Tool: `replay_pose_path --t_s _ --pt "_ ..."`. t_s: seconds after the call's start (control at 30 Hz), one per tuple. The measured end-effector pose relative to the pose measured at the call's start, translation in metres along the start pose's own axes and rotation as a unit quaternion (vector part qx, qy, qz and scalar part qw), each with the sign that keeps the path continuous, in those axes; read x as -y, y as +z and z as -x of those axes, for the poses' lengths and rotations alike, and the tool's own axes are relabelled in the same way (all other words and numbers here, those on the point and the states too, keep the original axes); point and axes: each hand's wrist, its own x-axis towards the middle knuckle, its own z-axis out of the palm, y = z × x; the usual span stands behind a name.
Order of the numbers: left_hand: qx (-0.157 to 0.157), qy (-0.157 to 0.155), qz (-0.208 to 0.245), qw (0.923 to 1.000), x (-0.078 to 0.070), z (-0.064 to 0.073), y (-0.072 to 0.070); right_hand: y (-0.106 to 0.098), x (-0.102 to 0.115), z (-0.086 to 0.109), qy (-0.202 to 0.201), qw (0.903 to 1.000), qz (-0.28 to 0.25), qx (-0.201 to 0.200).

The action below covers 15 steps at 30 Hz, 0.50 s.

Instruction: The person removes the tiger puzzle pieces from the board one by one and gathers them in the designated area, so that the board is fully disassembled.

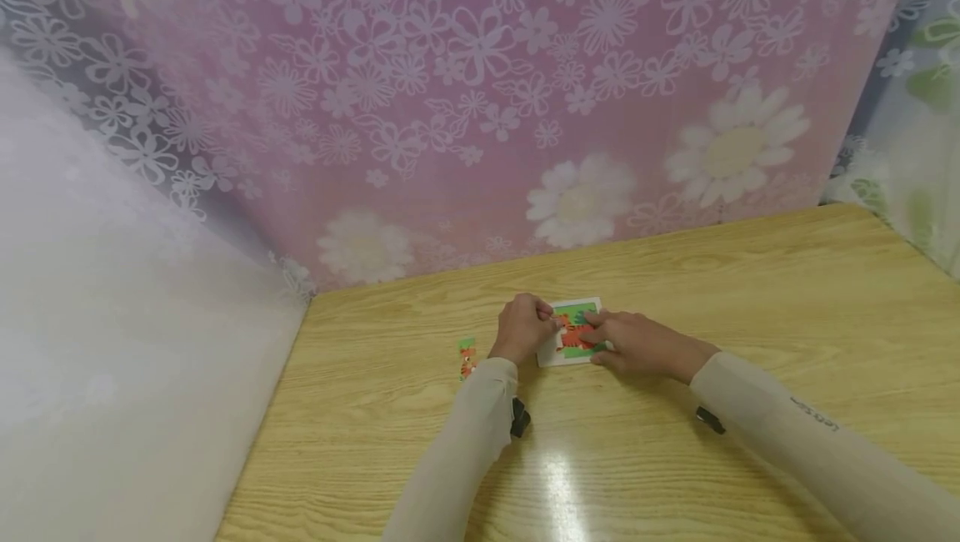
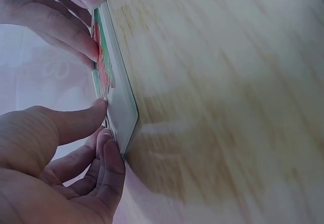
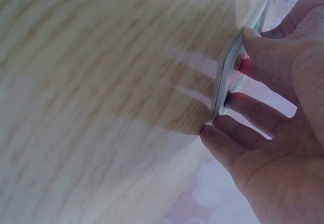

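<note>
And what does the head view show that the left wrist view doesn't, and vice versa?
Head only: the loose tiger puzzle strip lying left of the board, and dark lettering on the right sleeve.

Left wrist only: the tiger puzzle board nearly edge-on, and the palm side of the left hand.

Both: that board, the two hands at it, including the right hand, and the wood-grain tabletop.

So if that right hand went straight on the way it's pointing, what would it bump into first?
Probably the left hand, just across the tiger picture that the right hand touches; exact depth is hard to judge.
</note>
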Motion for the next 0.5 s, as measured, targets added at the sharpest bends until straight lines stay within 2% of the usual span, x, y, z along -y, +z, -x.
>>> replay_pose_path --t_s 0.23,0.5 --pt "0.001 -0.011 0.003 0.9999 -0.0003 -0.0013 0.0018 -0.0014 0.0014 0.0015 -0.001 1.0 0.002 0.002" --pt "0.006 0.003 0.001 1.0 0.0002 -0.0003 0.0007 0.0005 0.0001 0.0017 -0.005 1.0 -0.002 -0.008"
